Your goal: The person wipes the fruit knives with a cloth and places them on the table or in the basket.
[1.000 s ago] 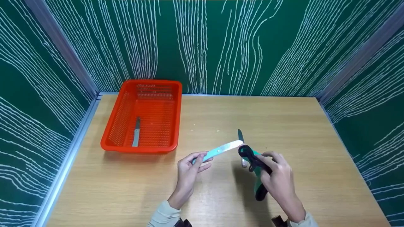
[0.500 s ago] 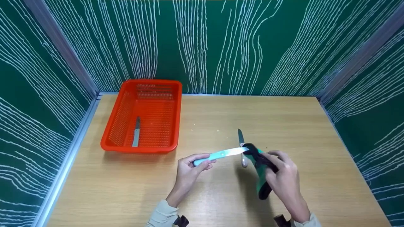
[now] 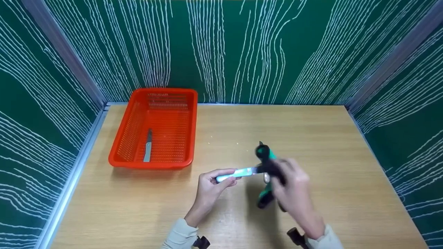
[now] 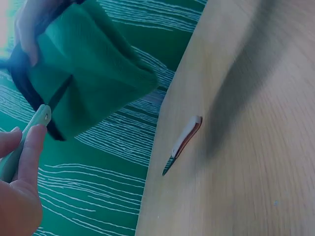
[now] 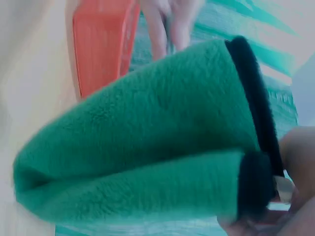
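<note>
My left hand (image 3: 208,191) pinches the pale turquoise handle of a knife (image 3: 239,173) between thumb and fingers, its blade pointing right. In my right hand (image 3: 296,188), which is blurred, a green cloth (image 5: 147,108) with black edging hangs folded. The cloth overlaps the blade's outer end in the head view; the left wrist view shows the dark blade in front of the cloth. Below them a second knife (image 4: 187,135), with a pale and reddish-brown handle, lies on the table. From the head, the cloth covers most of it.
A red-orange plastic basket (image 3: 194,138) stands at the back left of the wooden table (image 3: 294,124). Inside it lies a grey-handled knife (image 3: 147,147). Small pale crumbs dot the tabletop near the basket. Green walls with white wavy lines enclose the back and sides.
The right hand has moved left with the cloth, which now covers more of the knife on the table and the held blade's end. The left hand has turned its knife slightly and shifted right.
</note>
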### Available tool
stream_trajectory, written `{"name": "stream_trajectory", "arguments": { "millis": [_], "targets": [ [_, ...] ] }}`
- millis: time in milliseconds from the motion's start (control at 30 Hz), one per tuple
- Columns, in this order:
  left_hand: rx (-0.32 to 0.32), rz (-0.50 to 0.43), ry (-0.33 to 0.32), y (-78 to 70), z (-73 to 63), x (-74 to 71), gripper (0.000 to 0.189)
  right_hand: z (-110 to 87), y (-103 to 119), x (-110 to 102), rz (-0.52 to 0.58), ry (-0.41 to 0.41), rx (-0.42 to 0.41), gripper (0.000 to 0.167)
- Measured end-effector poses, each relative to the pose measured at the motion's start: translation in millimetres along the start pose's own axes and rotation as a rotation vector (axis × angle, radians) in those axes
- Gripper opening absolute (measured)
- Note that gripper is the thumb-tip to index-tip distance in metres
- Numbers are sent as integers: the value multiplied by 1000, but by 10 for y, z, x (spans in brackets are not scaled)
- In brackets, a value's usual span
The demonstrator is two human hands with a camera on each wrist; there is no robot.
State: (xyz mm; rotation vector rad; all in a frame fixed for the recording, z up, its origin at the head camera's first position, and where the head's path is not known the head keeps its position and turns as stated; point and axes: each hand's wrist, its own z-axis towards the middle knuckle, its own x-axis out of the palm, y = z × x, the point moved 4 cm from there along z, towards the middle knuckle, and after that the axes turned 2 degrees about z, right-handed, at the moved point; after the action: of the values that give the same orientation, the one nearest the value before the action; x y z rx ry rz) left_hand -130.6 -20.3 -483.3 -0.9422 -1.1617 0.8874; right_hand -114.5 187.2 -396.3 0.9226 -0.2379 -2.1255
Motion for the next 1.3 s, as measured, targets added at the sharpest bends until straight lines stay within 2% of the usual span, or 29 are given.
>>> {"name": "stream_trajectory", "arguments": {
  "millis": [100,167,333,567,767,933,1100,1200,1300],
  "targets": [
    [3,-7,-24,2,-2,15,26,-74,85,173,-68,120,-77,43],
    [18,-26,-33,0,-8,17,26,-111,114,242,-118,152,-134,40],
    [40,-48,-40,-5,-31,-10,28,-125,133,302,-164,169,-195,38],
    [78,-57,-21,11,-37,-28,27,-141,68,254,-185,208,-206,46],
    [93,-58,-7,13,-25,-73,28,-193,-107,169,-179,202,-177,52],
    [91,-68,-18,4,-4,-134,28,-241,-334,19,-188,188,-73,54],
    [104,-78,-1,-16,19,-153,28,-263,-486,-178,-176,86,21,45],
    [122,-70,19,-25,23,-142,27,-255,-500,-247,-135,21,51,38],
    [147,-46,39,-23,17,-123,25,-234,-486,-278,-99,-4,79,37]
  ]
}}
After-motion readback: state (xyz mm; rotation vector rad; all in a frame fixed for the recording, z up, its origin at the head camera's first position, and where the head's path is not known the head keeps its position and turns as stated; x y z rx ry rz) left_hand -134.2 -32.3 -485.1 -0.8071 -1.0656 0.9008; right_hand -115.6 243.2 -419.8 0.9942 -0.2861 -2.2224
